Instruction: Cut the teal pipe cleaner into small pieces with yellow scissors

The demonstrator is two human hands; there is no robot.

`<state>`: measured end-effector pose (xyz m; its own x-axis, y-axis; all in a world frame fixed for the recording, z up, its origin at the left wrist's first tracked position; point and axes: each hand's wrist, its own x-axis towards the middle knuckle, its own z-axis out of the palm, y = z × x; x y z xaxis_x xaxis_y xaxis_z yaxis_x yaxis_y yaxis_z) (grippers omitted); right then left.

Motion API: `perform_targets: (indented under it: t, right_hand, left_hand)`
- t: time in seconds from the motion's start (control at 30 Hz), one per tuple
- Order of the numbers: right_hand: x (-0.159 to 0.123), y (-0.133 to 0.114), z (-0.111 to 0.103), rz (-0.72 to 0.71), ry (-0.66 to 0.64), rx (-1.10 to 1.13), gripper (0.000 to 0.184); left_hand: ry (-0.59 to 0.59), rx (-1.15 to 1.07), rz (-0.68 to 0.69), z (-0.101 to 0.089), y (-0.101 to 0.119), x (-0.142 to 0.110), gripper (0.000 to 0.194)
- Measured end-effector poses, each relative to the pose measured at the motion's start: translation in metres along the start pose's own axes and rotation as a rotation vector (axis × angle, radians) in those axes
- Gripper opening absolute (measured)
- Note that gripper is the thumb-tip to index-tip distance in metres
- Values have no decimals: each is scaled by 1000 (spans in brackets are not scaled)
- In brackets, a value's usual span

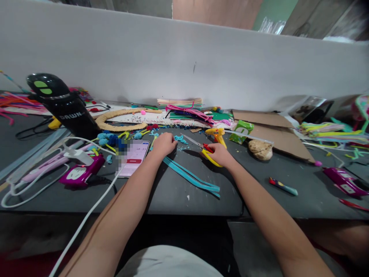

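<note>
Nearest, on the grey table point(178, 202), blue strips point(198, 184) lie at length, apparently left to cut, their far ends by the left hand point(165, 144); its fingers curl, but I cannot tell whether they pinch anything. To its right, the right hand point(220, 154) is wrapped round the handles of scissors point(199, 145). Slightly farther, between the hands, lie small blue pieces point(180, 138), suggesting some cutting is done.

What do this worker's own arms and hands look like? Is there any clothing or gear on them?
They're ordinary human ones: the left hand and right hand wear no gloves, and no sleeve, watch or cable shows on either wrist or forearm. Any rings would be too small to tell. Pale cloth at the bottom edge looks like the person's top.
</note>
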<state>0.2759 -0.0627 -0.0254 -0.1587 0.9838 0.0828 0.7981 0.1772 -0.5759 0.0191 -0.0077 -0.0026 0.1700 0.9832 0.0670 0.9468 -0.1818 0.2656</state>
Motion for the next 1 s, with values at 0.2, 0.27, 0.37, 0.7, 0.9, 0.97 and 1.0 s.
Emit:
perform_targets:
  t: [0.2, 0.27, 0.37, 0.7, 0.9, 0.97, 1.0]
  right_hand:
    - [-1, 0, 0, -3, -5, 0, 36]
    - [-1, -1, -1, -2, -10, 4, 35]
    - [0, -1, -1, 4, -11, 7, 35]
    - [0, -2, -1, 11, -9, -18, 31]
    - [0, -3, -2, -1, -14, -26, 31]
    - [-1, -4, -3, -3, -13, -30, 32]
    - [-1, -4, -3, -3, -14, -30, 32]
  left_hand:
    - [5, 6, 56, 5, -4, 2, 24]
    - [12, 1, 69, 5, -5, 2, 23]
    - [12, -13, 76, 4, -6, 1, 22]
    - [115, -198, 96, -5, -9, 2, 15]
    - [77, -470, -2, -3, -15, 11, 12]
    - [63, -578, -30, -1, -13, 12, 10]
    - [44, -657, -45, -1, -12, 12, 9]
